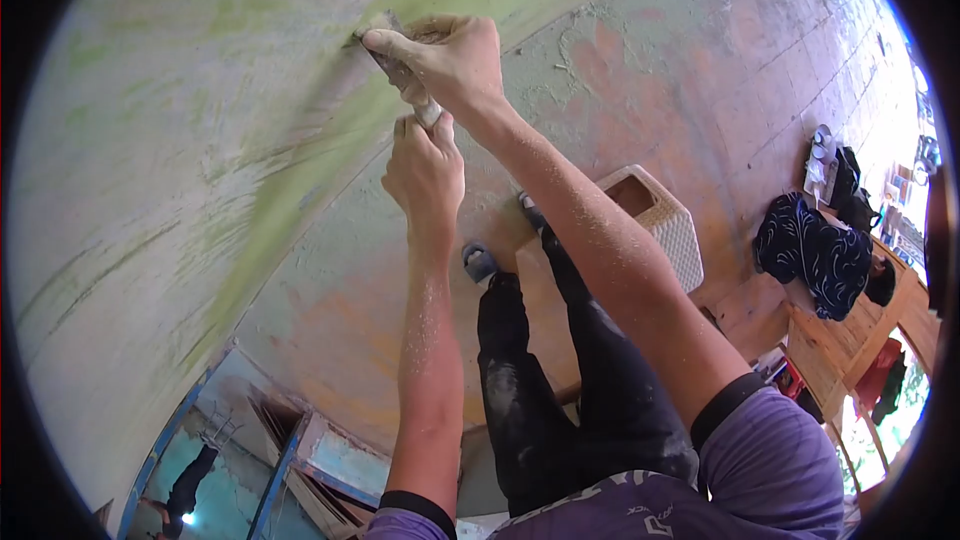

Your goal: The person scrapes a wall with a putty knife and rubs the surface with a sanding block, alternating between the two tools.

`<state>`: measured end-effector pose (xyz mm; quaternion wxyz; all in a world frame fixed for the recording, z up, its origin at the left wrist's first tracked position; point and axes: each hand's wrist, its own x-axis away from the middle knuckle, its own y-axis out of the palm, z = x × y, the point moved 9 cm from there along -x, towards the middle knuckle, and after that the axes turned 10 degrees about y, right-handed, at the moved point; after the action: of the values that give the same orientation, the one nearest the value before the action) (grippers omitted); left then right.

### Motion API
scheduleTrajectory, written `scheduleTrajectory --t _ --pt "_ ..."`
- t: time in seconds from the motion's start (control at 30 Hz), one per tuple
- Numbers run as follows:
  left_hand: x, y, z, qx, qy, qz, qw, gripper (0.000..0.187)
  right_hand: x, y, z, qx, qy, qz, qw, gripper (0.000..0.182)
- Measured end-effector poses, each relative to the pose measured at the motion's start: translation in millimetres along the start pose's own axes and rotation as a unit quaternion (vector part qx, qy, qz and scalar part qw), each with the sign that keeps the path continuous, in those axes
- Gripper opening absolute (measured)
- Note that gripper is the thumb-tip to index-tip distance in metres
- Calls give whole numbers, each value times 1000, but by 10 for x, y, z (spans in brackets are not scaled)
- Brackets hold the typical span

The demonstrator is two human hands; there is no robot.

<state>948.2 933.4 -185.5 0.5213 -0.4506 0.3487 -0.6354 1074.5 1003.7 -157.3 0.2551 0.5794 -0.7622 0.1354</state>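
Both of my hands are on a scraper (428,112) held up against the pale green, patchy wall (200,110). My left hand (428,168) is closed round the lower end of its handle. Higher up, my right hand (458,58) grips the tool near the blade, with the thumb pressed along it. The blade's tip meets the wall surface, and part of the blade is hidden by my right fingers. Dark scuffs and streaks mark the wall below the blade. Pale dust speckles both forearms.
A white woven stool-like box (678,245) stands on the stained floor (660,90) beside my right arm. To the right, a person in a dark patterned shirt (815,255) is near wooden furniture (850,340). Another person (190,485) shows beyond the blue door frame (275,475) at lower left.
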Motion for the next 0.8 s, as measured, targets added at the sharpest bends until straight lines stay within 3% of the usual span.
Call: scheduleTrajectory --t 0.03,0.13,0.2,0.23,0.3,0.33,0.37,0.4,0.47,0.5,0.53,0.6,0.7,0.8 --pt "-32 -21 14 6 13 32 999 46 -29 -6 61 10 -10 25 1000 47" --pt "-55 453 -297 -34 -13 -48 998 47 -97 -72 362 136 34 44 989 48" --pt "391 752 -374 -31 36 -93 995 49 -156 -276 1012 118 27 94 988 49" --pt "711 808 -391 22 23 -120 992 52 -62 -398 1296 185 63 98 976 56" --pt "1453 749 -347 93 9 -152 984 55 522 -514 1613 145 65 21 987 54" --pt "1883 676 -284 96 80 -181 975 56 1028 -567 1575 171 102 3 980 49" --pt "2278 700 -431 129 32 -176 975 57 1551 -624 1550 153 89 -19 984 43" --pt "2666 462 -378 151 10 -205 967 58 1903 -665 1759 164 -33 -53 984 41" --pt "3310 -72 -242 151 1 -250 956 58 2781 -801 2218 349 61 -151 923 41" --pt "3605 -202 -247 168 36 -242 955 53 3250 -798 2287 340 36 -207 917 43" --pt "3882 -185 -310 153 98 -196 964 45 3797 -754 1908 303 66 -234 921 49" --pt "4174 -588 -101 168 184 -185 951 40 4421 -809 1978 299 137 -205 922 54" --pt "4540 -857 -127 198 211 -200 936 44 4995 -747 1499 242 73 -153 955 47" --pt "4583 -1353 -9 218 246 -223 918 44 5167 -782 1419 230 32 -61 971 45"
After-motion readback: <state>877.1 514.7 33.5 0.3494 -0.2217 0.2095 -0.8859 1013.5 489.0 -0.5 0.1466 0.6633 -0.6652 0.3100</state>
